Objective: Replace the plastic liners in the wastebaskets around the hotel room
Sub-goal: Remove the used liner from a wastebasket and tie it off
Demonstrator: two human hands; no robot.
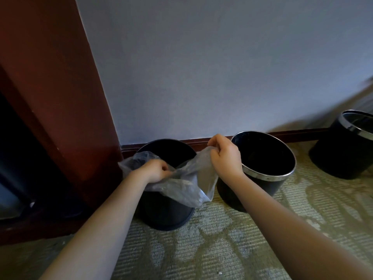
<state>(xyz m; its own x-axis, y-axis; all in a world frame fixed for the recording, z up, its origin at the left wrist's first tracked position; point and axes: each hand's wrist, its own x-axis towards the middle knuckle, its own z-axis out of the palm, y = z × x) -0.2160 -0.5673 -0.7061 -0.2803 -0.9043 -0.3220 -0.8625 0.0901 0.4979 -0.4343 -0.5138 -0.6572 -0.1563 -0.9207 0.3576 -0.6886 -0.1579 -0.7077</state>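
Note:
A black wastebasket (167, 211) stands on the carpet by the wall. A clear plastic liner (185, 186) is draped over its near rim and hangs down its front. My left hand (155, 170) grips the liner at the left side of the rim. My right hand (225, 156) pinches the liner's edge and holds it up above the right side of the rim. Two more black wastebaskets with chrome rims stand to the right, one (262, 178) close by and one (343, 150) farther off; no liner shows in either.
A dark red wooden cabinet (60, 98) rises on the left, right beside the first basket. A pale wall (201, 67) with a dark baseboard runs behind the baskets. Patterned green carpet (201, 249) covers the floor in front.

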